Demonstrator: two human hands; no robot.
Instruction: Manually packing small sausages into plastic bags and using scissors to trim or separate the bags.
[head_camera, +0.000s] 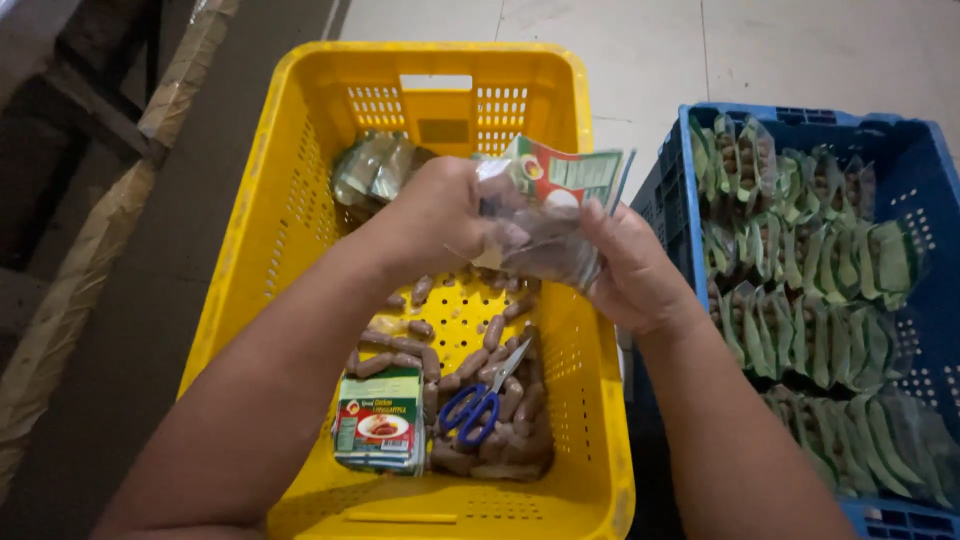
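Both hands meet above the middle of a yellow perforated plastic crate that stands on a pale tiled floor. The left hand is curled with its fingers pressed together around the near side of a clear plastic pouch with a green and red printed paper label. The right hand pinches the opposite side of the same pouch between thumb and fingers, so the crinkled clear film is stretched between the two hands and the label end tilts up and away toward the far wall of the crate.

Below the hands, on the crate's holed bottom, lie many small brown sausages, loose and heaped toward the near right corner. A pair of blue-handled scissors rests on top of that heap, blades pointing up and to the right. Just left of the scissors sits a stack of flat printed pouches of the same green and red kind, touching the sausages. At the far end of the crate, partly hidden behind the left hand, is a bundle of crumpled clear wrappers.

Beside the yellow crate on the right stands a blue plastic crate, filled with rows of packed green-labelled sausage pouches standing on edge.
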